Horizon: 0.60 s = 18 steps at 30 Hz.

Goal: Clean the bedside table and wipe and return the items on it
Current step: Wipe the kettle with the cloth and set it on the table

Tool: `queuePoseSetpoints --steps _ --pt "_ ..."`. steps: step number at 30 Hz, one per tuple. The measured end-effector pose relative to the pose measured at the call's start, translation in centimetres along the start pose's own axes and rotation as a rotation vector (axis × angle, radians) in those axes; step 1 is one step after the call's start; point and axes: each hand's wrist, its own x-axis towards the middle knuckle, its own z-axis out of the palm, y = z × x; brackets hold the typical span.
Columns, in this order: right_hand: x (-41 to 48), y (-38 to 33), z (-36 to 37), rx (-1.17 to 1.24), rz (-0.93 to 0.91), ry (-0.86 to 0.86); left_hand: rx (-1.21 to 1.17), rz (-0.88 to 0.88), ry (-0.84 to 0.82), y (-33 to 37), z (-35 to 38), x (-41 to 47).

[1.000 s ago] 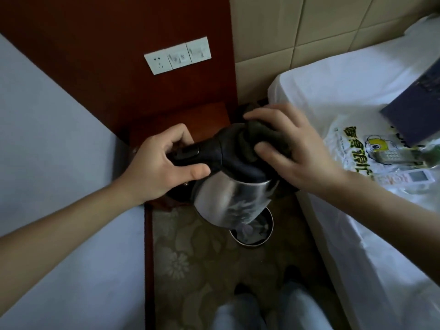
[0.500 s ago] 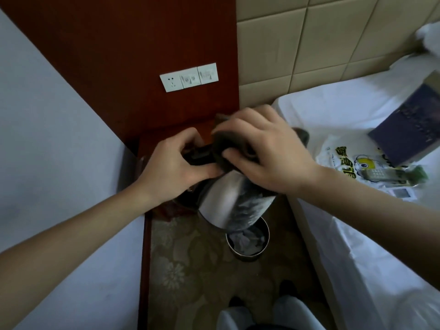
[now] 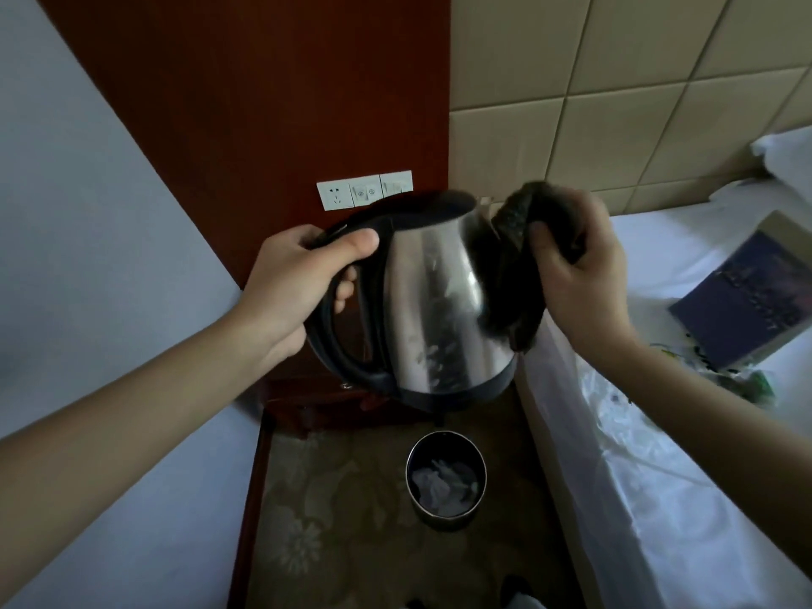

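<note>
Left hand (image 3: 290,283) grips kettle (image 3: 444,309) handle; right hand (image 3: 580,274) clutches dark cloth (image 3: 518,265)

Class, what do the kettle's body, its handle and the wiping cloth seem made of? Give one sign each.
Shiny silver kettle body: likely polished stainless steel; mirror-like reflections. Black curved handle: probably moulded plastic, smooth and matte. Dark crumpled cloth: soft textile; it folds and droops, fibre unclear.
</note>
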Motion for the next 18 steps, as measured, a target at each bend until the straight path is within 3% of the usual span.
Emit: queuePoseSetpoints --steps 3,6,8,11,14,16,18 --pt "1.7 -1.7 0.5 -0.020 -0.132 -0.198 -0.020 -0.021 -0.058 1.7 0.6 -0.3" --pt "1.7 -1.7 -0.7 0.145 0.077 -0.255 -0.049 -0.043 -0.071 2.6 0.5 -0.9" --pt "0.0 -1.4 -1.7 0.292 0.118 -0.373 -0.033 -0.030 -0.064 2.9 0.4 -1.3" --pt "-1.9 -1.8 -1.6 0.139 -0.044 -0.427 -0.025 -0.047 -0.045 3.1 0.7 -1.7" --pt "-1.4 -4.1 -0.2 -0.145 -0.204 -0.152 -0.055 -0.042 -0.030 3.7 1.3 -1.8" --pt "-0.9 -4.2 0.3 -0.288 -0.519 -0.039 -0.062 0.002 -0.019 4.4 1.5 -1.6" --pt "-1.4 -2.7 0.2 -0.397 -0.771 -0.087 -0.057 0.053 -0.013 5.1 1.3 -1.4"
